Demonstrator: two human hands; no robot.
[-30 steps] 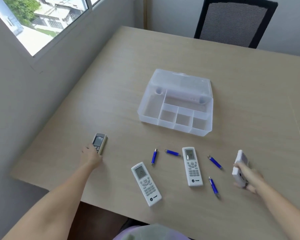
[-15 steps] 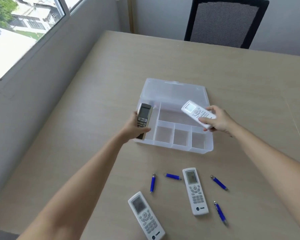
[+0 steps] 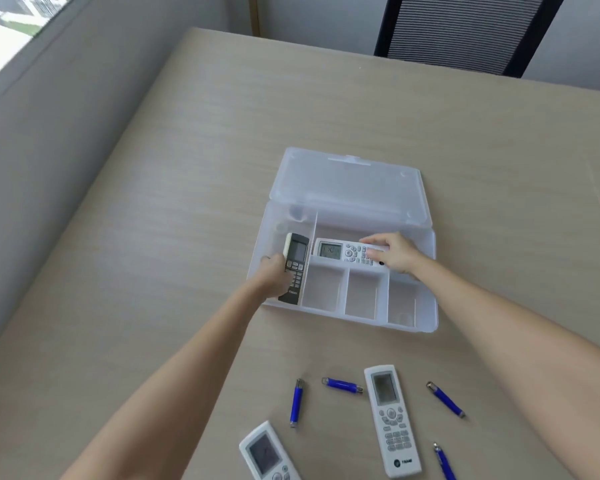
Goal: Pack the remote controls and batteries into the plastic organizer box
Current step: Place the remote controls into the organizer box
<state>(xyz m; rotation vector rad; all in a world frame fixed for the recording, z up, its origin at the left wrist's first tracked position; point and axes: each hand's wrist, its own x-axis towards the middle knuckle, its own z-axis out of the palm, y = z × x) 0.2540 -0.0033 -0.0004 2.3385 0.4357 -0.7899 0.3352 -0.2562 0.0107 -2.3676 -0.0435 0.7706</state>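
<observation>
Holding a dark remote [image 3: 294, 268] in our left hand [image 3: 275, 276] over the organizer box [image 3: 430, 306]'s left compartment, our right hand [image 3: 394, 252] fingers seemingly press a white remote [image 3: 343, 252] into the long rear compartment; three front cells and surrounding surface [image 3: 187, 237] stay open.

Light wood table [image 3: 465, 140] — black mesh chair [image 3: 465, 32] behind; window [image 3: 0, 36] left.
</observation>
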